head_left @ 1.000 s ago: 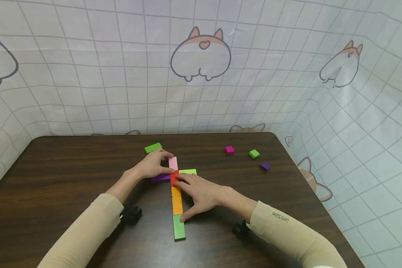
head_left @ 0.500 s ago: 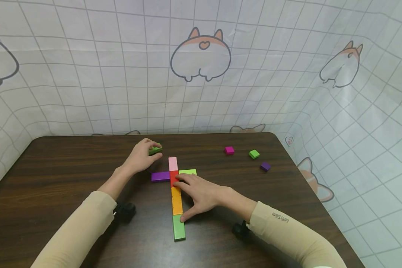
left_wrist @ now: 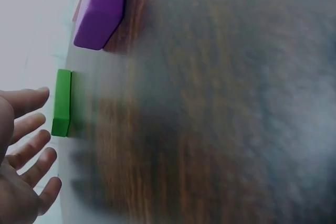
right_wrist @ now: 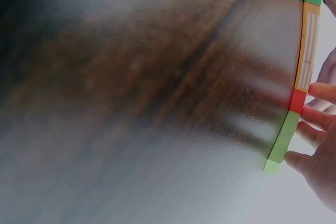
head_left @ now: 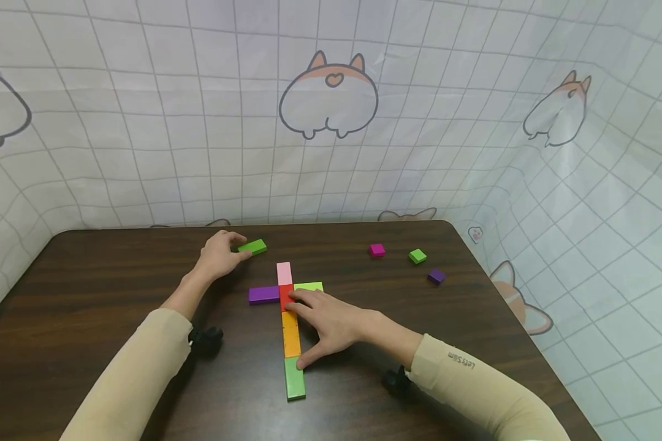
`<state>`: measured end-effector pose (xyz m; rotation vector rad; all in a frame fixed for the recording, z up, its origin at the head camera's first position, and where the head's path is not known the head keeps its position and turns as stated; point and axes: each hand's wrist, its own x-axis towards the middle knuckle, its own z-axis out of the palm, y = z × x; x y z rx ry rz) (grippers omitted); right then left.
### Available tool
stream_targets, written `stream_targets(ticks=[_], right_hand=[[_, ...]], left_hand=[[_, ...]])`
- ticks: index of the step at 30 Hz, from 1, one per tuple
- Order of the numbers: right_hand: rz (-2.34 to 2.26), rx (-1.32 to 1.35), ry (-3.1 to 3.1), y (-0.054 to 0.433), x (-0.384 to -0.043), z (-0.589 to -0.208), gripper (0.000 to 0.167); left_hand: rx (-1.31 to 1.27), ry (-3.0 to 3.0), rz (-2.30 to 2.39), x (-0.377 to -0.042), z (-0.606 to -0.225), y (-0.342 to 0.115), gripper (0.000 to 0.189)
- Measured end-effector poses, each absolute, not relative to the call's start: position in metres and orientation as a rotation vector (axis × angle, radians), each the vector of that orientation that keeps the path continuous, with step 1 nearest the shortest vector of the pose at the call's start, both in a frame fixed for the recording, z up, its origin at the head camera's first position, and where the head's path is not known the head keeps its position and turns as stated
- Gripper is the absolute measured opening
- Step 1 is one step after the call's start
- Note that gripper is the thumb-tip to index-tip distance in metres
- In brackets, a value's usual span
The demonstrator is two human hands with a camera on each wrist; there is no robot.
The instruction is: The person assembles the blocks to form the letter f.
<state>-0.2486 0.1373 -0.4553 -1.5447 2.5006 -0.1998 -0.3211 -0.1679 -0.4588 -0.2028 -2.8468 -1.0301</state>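
Flat coloured blocks form a cross in the head view: pink block [head_left: 284, 274], red block [head_left: 285, 298], orange block [head_left: 291, 335] and green block [head_left: 295, 380] in a line, with a purple block [head_left: 263, 295] on the left and a lime block [head_left: 309, 286] on the right, partly hidden. My right hand [head_left: 331, 321] lies spread over it, fingertips on the red block and thumb at the green one. Farther back, my left hand [head_left: 220, 254] has thumb and fingers apart around the left end of a loose bright green block [left_wrist: 62, 103].
Toward the back right lie a small magenta block [head_left: 377, 250], a small green block [head_left: 417, 256] and a small dark purple block [head_left: 436, 277]. A patterned white cloth [head_left: 331, 177] rises behind the brown table [head_left: 116, 294] and along its right side.
My left hand has left the pink block and moved back and left to the loose green block, then slid farther left along it. My right hand stays in place.
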Motion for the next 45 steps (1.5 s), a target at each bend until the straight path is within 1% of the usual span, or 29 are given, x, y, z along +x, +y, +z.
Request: stream_targets(ticks=[8,17,32,45], right_hand=[[-0.195,-1.538,2.502,0.137,-0.248,-0.457,0.108],[-0.201,-1.528,2.502,0.136,-0.248,-0.454,0.106],[-0.2,-1.545,2.506,0.136,-0.249,-0.456,0.105],[-0.202,-1.562,2.507,0.138,-0.248,-0.457,0.104]], left_hand=[[-0.141,-2.875,-1.157,-0.333,-0.466,-0.17,0.048],[-0.102,-2.946,-1.143,-0.339,-0.464,-0.169,0.053],[-0.145,-2.983,-1.032,-0.341,-0.46,-0.166,0.043],[-0.186,-2.957,-1.009,-0.341,-0.457,-0.159,0.044]])
